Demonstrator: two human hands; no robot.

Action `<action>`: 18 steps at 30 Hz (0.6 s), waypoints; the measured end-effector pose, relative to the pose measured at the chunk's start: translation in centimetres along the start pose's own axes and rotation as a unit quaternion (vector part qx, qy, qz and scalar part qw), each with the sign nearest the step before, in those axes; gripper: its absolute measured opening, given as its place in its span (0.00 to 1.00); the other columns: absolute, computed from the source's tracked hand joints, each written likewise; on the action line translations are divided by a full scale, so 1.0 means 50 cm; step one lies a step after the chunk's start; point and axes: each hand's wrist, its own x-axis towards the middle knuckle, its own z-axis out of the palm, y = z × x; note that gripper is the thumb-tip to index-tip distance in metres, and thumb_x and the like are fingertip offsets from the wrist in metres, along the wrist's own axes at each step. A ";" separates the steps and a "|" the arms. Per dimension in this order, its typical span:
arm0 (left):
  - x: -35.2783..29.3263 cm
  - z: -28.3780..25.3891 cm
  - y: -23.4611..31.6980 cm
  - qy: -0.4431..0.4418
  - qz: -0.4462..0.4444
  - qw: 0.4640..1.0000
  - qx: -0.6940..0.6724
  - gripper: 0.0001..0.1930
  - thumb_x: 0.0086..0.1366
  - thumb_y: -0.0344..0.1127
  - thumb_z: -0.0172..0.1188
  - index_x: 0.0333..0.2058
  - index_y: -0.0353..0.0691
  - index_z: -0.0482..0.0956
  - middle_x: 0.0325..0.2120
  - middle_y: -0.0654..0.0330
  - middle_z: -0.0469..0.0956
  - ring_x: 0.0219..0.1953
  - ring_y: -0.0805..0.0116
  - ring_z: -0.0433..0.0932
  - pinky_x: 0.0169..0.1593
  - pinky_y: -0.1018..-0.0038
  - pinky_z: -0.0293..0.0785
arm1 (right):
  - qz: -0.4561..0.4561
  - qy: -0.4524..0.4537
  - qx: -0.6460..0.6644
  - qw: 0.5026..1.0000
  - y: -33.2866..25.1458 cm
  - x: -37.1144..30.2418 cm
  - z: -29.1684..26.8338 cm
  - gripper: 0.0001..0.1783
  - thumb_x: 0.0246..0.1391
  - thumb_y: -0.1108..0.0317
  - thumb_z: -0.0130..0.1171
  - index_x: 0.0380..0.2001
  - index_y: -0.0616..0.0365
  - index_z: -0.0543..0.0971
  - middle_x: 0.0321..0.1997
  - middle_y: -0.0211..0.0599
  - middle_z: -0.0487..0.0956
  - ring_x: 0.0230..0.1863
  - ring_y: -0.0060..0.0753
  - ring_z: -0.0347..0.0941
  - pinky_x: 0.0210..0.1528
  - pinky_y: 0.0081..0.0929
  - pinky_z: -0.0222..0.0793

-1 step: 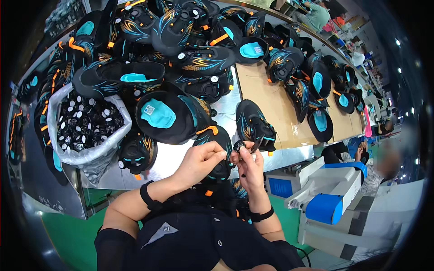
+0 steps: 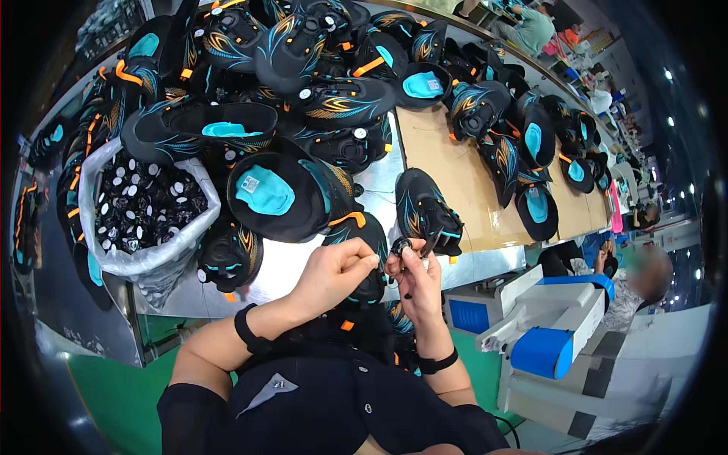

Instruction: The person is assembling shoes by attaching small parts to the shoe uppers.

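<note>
My right hand (image 2: pixel 419 282) grips a small round black lace dial (image 2: pixel 400 246) between thumb and fingers. A dark pointed piece sticks up beside its fingertips; I cannot make out what it is. Just to the left, my left hand (image 2: pixel 334 271) is closed in a pinch, and whatever is between its fingertips is too fine to see. Below and between both hands lies a black shoe (image 2: pixel 367 287), partly covered by them. Beyond the right hand, another black shoe (image 2: pixel 425 199) with blue and orange lines rests on the table.
At the left stands a white bag (image 2: pixel 114 260) full of black dials, several with white discs. Black shoes with turquoise insoles are heaped across the metal table (image 2: pixel 303 254) and a brown cardboard sheet (image 2: pixel 432 144). A white and blue machine (image 2: pixel 542 358) stands at the right, a person beyond it.
</note>
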 end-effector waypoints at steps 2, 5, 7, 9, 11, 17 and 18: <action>0.006 0.005 -0.020 0.063 0.136 0.982 0.112 0.05 0.59 0.28 0.59 0.24 0.39 0.76 0.10 0.70 0.65 0.13 0.78 0.60 0.28 0.77 0.57 | 0.010 -0.010 0.010 1.000 0.001 0.003 -0.005 0.08 0.60 0.73 0.53 0.42 0.61 0.72 0.31 0.40 0.79 0.30 0.25 0.72 0.36 0.24 0.68; 0.013 0.012 -0.018 0.156 0.300 0.910 0.242 0.05 0.46 0.25 0.64 0.19 0.41 0.76 0.11 0.66 0.67 0.16 0.69 0.67 0.37 0.70 0.63 | 0.034 -0.019 0.049 0.998 0.001 0.009 -0.013 0.06 0.60 0.71 0.52 0.40 0.59 0.73 0.30 0.40 0.78 0.30 0.27 0.71 0.35 0.27 0.67; 0.018 0.015 -0.018 0.184 0.363 0.869 0.282 0.05 0.44 0.25 0.64 0.19 0.43 0.76 0.13 0.68 0.70 0.23 0.70 0.73 0.45 0.65 0.64 | 0.058 -0.027 0.082 0.995 0.000 0.015 -0.021 0.04 0.61 0.70 0.52 0.37 0.58 0.73 0.30 0.39 0.77 0.30 0.28 0.70 0.35 0.29 0.66; 0.019 0.018 -0.020 0.184 0.351 0.870 0.293 0.06 0.43 0.27 0.64 0.17 0.44 0.75 0.15 0.68 0.71 0.29 0.71 0.74 0.51 0.58 0.63 | 0.065 -0.030 0.072 0.995 -0.002 0.018 -0.018 0.04 0.61 0.70 0.51 0.36 0.58 0.73 0.30 0.39 0.77 0.29 0.27 0.69 0.35 0.28 0.66; 0.022 0.018 -0.019 0.175 0.365 0.858 0.315 0.07 0.44 0.27 0.63 0.15 0.44 0.73 0.15 0.68 0.71 0.29 0.71 0.74 0.51 0.58 0.63 | 0.072 -0.036 0.066 0.995 -0.002 0.018 -0.019 0.04 0.61 0.70 0.51 0.35 0.58 0.73 0.30 0.39 0.77 0.30 0.27 0.69 0.35 0.29 0.66; 0.027 0.016 -0.024 0.183 0.372 0.850 0.324 0.07 0.44 0.28 0.62 0.15 0.43 0.72 0.14 0.67 0.69 0.30 0.72 0.74 0.53 0.59 0.62 | 0.077 -0.046 0.021 0.996 0.002 0.016 -0.012 0.05 0.60 0.71 0.52 0.37 0.61 0.73 0.29 0.38 0.77 0.29 0.26 0.70 0.34 0.28 0.67; 0.029 0.014 -0.029 0.178 0.366 0.852 0.330 0.06 0.46 0.28 0.62 0.16 0.42 0.73 0.14 0.66 0.70 0.30 0.71 0.74 0.53 0.61 0.62 | 0.081 -0.062 0.002 0.995 0.001 0.015 -0.013 0.06 0.60 0.72 0.52 0.38 0.62 0.73 0.29 0.38 0.77 0.28 0.26 0.70 0.34 0.27 0.67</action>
